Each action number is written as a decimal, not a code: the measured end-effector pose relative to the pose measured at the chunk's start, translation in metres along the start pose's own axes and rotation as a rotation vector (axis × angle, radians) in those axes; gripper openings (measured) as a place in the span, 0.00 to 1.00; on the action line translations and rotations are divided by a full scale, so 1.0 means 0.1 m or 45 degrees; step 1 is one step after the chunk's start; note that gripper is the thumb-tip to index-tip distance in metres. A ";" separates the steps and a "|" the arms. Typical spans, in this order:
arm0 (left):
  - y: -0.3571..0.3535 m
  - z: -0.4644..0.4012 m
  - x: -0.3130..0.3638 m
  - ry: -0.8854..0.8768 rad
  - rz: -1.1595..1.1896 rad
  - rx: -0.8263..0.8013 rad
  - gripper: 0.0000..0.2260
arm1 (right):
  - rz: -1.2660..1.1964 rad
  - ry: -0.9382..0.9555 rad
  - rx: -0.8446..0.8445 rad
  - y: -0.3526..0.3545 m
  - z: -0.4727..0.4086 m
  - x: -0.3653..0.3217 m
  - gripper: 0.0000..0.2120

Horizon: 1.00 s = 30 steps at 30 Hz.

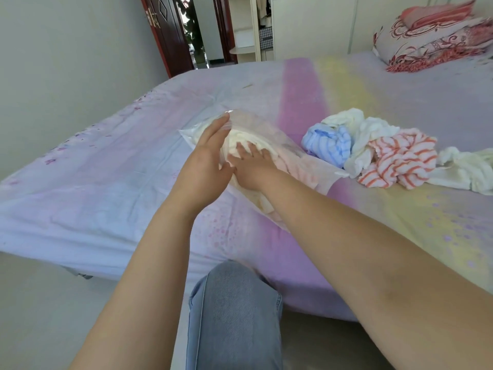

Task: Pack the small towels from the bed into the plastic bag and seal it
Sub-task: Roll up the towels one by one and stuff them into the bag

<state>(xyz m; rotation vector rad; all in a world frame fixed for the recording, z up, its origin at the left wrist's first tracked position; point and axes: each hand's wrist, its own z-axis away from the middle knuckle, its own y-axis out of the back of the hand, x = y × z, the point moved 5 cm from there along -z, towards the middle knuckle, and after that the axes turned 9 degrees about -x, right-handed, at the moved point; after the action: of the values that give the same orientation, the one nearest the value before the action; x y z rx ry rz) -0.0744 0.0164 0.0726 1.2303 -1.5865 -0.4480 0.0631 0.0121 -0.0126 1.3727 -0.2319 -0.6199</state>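
Note:
A clear plastic bag (269, 126) lies on the bed (106, 188), bulging with cream and pale pink towels (240, 136). My right hand (250, 166) is inside the bag, fingers spread flat on the towels and seen through the plastic. My left hand (205, 153) rests flat against the bag's left side with its fingers straight. To the right of the bag lie loose towels: a blue striped towel (328, 144), a white towel (365, 134), an orange-and-white striped towel (402, 158) and another white towel (464, 169).
Folded red-patterned bedding and pillows (432, 41) sit at the bed's far right corner. My knee in blue jeans (234, 303) touches the bed's near edge. A wall runs along the left, with a dark red door (165, 30) behind the bed.

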 end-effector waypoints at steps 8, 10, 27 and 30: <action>0.00 -0.01 -0.07 0.021 0.093 0.020 0.32 | -0.262 -0.152 0.782 -0.05 0.55 0.00 0.17; -0.04 0.00 0.00 0.028 0.091 0.013 0.31 | -0.180 -0.176 0.526 -0.05 0.39 0.00 0.21; -0.47 -0.24 0.23 0.125 0.017 -0.108 0.36 | -1.003 0.038 1.135 -0.29 1.69 1.04 0.12; -0.64 -0.30 0.35 0.171 -0.264 -0.183 0.38 | -0.961 -0.448 1.655 -0.29 1.99 1.85 0.12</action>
<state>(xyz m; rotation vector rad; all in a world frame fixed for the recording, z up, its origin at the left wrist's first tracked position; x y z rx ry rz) -0.0152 -0.0313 0.0523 1.2917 -1.2969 -0.5880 0.1073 -0.2564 -0.0359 2.6389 -0.4383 -1.4853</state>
